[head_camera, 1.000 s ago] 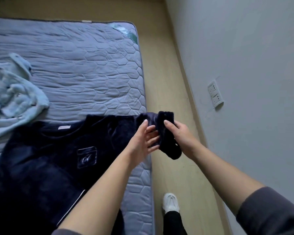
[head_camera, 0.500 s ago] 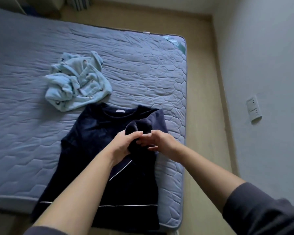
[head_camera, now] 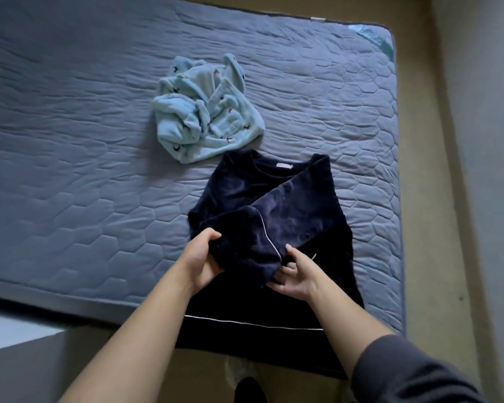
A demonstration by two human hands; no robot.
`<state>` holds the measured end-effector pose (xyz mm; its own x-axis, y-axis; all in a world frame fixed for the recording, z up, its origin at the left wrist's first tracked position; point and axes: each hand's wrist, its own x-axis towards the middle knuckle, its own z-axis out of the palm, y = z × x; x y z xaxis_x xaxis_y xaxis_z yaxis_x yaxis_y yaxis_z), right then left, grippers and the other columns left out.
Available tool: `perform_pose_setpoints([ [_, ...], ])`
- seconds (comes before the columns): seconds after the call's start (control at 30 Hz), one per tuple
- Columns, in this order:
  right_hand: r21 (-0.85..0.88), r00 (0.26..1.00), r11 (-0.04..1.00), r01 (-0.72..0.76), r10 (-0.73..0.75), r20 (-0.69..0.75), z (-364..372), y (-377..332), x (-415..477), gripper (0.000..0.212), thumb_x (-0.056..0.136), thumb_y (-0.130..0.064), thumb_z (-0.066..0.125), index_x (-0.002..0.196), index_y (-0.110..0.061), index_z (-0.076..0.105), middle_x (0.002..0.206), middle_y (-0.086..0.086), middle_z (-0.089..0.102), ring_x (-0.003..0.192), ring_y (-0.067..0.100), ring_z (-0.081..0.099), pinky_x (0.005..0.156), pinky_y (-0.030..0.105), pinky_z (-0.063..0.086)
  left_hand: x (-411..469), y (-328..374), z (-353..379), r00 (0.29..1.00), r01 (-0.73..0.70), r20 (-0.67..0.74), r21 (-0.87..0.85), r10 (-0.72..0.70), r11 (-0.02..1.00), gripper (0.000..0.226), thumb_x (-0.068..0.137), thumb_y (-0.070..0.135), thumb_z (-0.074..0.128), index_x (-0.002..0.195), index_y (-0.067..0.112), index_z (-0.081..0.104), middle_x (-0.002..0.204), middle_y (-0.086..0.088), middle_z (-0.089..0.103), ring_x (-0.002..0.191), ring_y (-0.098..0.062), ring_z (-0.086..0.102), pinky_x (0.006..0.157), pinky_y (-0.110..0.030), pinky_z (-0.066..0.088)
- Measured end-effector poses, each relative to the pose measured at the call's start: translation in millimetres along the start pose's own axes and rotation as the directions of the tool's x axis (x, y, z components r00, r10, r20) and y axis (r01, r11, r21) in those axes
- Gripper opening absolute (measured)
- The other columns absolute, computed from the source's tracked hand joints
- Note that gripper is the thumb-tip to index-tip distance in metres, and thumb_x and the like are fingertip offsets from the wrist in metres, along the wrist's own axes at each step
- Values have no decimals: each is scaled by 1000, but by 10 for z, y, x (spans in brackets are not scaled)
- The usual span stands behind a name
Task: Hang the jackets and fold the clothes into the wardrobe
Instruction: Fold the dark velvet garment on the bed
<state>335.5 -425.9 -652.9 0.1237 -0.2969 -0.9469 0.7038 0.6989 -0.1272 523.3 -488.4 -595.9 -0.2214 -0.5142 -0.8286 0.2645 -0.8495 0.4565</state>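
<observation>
Two hands are working one sleeve: I am holding the cuff end of the folded sleeve [head_camera: 277, 216] of the dark navy fleece pullover with white piping [head_camera: 326, 271]. The pullover is lying flat near the front edge of the grey-blue quilted mattress [head_camera: 70, 158], with its hem hanging just over that edge. My left hand [head_camera: 201, 258] is curling its fingers over the cuff's left side, and my right hand [head_camera: 296, 276] is pinching the cuff's lower corner, thumb on top. The sleeve is running diagonally from the right shoulder across the chest. To fold it well, I am judging that I should be laying the cuff flat inside the body's outline and smoothing the plush so no ridge is building under later folds. A crumpled pale blue fleece garment [head_camera: 207, 120] is lying just beyond the collar; I cannot tell whether they are touching. No wardrobe is showing.
</observation>
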Motion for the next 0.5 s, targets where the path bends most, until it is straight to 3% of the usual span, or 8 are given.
perform_pose_setpoints([
  [0.07, 11, 1000, 1000, -2, 2, -13, 154, 234, 166, 20, 93, -31, 54, 82, -14, 54, 70, 2, 59, 73, 17, 55, 75, 39, 49, 43, -18, -359, 999, 21, -43, -22, -22, 1000, 22, 89, 14, 37, 92, 10, 58, 76, -7, 60, 71, -21, 56, 69, -36, 48],
  [0.13, -32, 997, 999, 5, -7, -81, 252, 451, 299, 11, 91, -24, 56, 83, -17, 56, 77, 0, 59, 73, 15, 56, 71, 35, 48, 84, -96, -666, 993, 51, -100, -37, -55, 998, 22, 89, 13, 37, 90, 9, 58, 73, -7, 61, 68, -22, 57, 64, -36, 51],
  [0.23, -98, 990, 995, 26, -40, -138, 314, 731, 489, 6, 91, -20, 56, 90, -15, 59, 84, 2, 63, 78, 18, 61, 79, 37, 49, 201, -292, -1059, 971, 76, -227, -23, -79, 997, 21, 93, 9, 37, 95, 5, 57, 67, -7, 65, 65, -22, 59, 52, -32, 52],
  [0.3, -152, 985, 988, 19, -45, -169, 301, 878, 677, 8, 93, -20, 54, 94, -14, 59, 89, 4, 64, 81, 20, 61, 84, 40, 48, 353, -474, -1285, 948, 99, -304, 18, -89, 995, 22, 96, 7, 39, 112, 1, 53, 83, -14, 64, 73, -26, 60, 56, -38, 50],
  [0.4, -270, 972, 963, -24, -40, -229, 208, 1050, 1005, 23, 96, -22, 52, 117, -12, 55, 108, 7, 63, 90, 22, 61, 85, 42, 47, 619, -792, -1563, 921, 184, -369, 127, -126, 975, 29, 98, 9, 43, 126, 1, 46, 109, -19, 60, 89, -31, 61, 67, -42, 52],
  [0.5, -440, 968, 889, -127, 14, -251, 60, 1129, 1232, 36, 98, -29, 49, 131, -14, 48, 130, 9, 56, 112, 26, 58, 88, 42, 45, 851, -1058, -1749, 894, 276, -433, 332, -114, 902, 41, 95, 16, 45, 135, 9, 38, 124, -15, 55, 103, -32, 58, 82, -44, 53],
])
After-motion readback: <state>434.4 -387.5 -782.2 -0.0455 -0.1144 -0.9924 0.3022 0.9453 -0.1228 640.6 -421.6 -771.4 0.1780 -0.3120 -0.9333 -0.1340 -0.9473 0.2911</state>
